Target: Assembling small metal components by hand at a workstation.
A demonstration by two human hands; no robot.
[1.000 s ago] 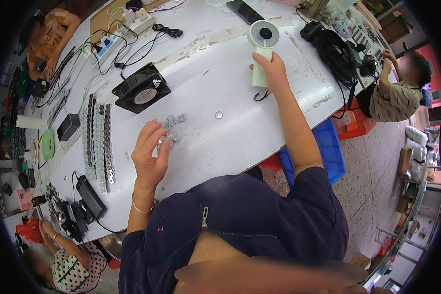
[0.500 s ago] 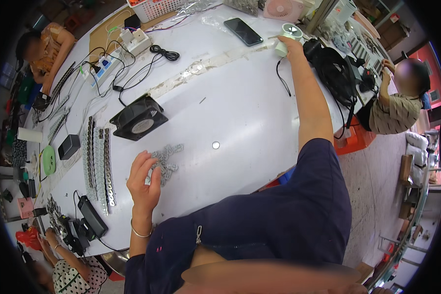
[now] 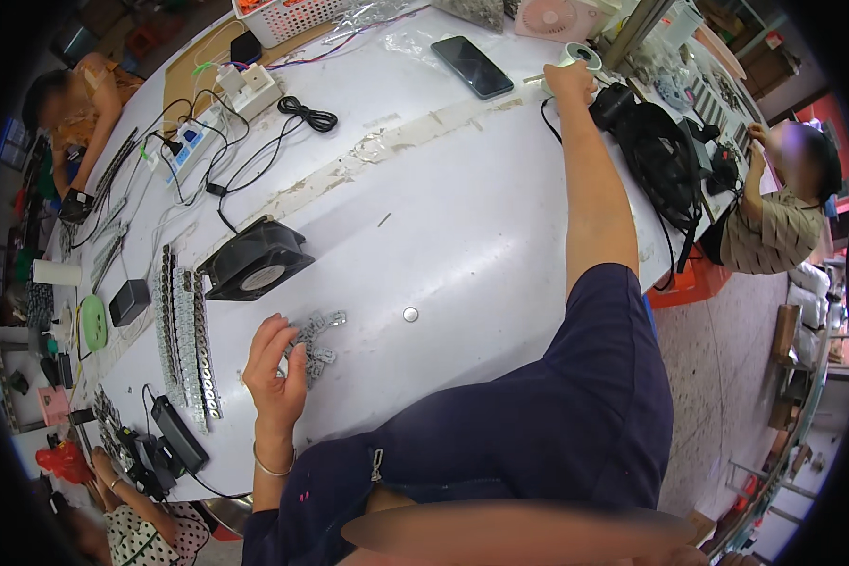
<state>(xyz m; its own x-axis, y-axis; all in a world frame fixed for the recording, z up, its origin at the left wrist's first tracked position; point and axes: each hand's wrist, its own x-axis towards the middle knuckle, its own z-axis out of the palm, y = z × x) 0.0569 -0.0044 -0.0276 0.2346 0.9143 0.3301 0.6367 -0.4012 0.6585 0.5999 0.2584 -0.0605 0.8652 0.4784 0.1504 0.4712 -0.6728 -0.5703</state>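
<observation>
My left hand [image 3: 275, 373] is open, its fingers curved and apart, beside a loose pile of grey metal links [image 3: 323, 344]. Nothing shows in its grasp. At the far right of the table, my right arm is stretched out. The right hand [image 3: 571, 83] is closed around a pale green handheld device [image 3: 583, 55] with a round top and a dark strap; most of its body is hidden by the fingers. A small round silver disc [image 3: 410, 314] lies between my arms on the white table [image 3: 462, 217].
A black square fan [image 3: 258, 259] stands beside several metal link strips [image 3: 191, 344]. Farther back are a power strip [image 3: 193, 141] with cables and a phone [image 3: 473, 66]. A black bag [image 3: 653, 151] lies by my right forearm. Other people sit left and right.
My right hand has closed more tightly around the pale green device, and its strap has shifted. The view has tilted slightly. My left hand stays by the metal links.
</observation>
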